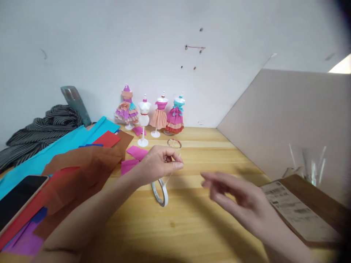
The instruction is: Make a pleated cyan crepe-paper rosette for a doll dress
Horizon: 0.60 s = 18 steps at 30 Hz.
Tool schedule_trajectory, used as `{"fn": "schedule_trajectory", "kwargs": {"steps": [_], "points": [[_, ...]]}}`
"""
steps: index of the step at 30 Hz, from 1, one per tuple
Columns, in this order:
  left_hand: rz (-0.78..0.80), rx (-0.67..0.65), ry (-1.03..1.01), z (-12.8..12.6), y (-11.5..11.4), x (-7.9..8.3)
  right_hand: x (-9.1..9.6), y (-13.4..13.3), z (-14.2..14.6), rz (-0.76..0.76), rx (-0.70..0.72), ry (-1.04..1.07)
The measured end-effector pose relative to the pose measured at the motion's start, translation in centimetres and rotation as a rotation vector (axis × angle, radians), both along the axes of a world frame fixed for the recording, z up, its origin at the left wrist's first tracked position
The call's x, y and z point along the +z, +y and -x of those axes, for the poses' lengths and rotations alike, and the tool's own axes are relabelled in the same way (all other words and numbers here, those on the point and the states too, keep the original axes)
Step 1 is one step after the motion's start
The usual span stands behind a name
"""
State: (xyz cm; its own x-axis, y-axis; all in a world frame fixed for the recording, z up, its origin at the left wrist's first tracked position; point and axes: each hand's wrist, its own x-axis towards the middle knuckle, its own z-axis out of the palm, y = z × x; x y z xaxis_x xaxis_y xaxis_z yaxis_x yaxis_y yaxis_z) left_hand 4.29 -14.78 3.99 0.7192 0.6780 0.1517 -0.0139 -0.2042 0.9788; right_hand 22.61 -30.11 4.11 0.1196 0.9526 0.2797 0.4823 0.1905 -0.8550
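My left hand is closed in a pinch over the middle of the table. Just beneath it hangs a narrow white roll of tape, with a thin, pale strip running up toward my fingers. My right hand is to the right, slightly blurred, its thumb and fingers apart and nothing visible between them. Behind my left hand stands a white mini dress form with no dress and red bands at neck and waist. Pieces of magenta paper lie by my left wrist.
Dressed mini forms line the wall, with a small ring before them. Coloured paper sheets, a phone, striped cloth and a bottle occupy the left. On the right are a labelled cardboard box and a clear container.
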Motion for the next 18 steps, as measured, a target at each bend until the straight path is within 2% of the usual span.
{"fn": "schedule_trajectory", "kwargs": {"steps": [3,6,11,14,18], "points": [[-0.044,-0.005,-0.005,0.3,-0.1,0.2,1.7,6.6,1.0,-0.114,0.151,-0.088],[-0.085,0.033,-0.004,0.5,0.0,0.5,2.7,10.3,2.1,-0.183,0.194,-0.165],[-0.138,0.099,0.044,0.7,0.5,0.8,2.3,11.5,2.6,-0.278,0.166,-0.239],[-0.152,0.132,0.007,0.2,0.7,0.7,1.6,12.2,2.4,-0.321,0.149,-0.149],[-0.2,0.248,0.045,-0.6,0.9,0.4,0.9,13.4,1.8,-0.28,0.162,-0.023]]}}
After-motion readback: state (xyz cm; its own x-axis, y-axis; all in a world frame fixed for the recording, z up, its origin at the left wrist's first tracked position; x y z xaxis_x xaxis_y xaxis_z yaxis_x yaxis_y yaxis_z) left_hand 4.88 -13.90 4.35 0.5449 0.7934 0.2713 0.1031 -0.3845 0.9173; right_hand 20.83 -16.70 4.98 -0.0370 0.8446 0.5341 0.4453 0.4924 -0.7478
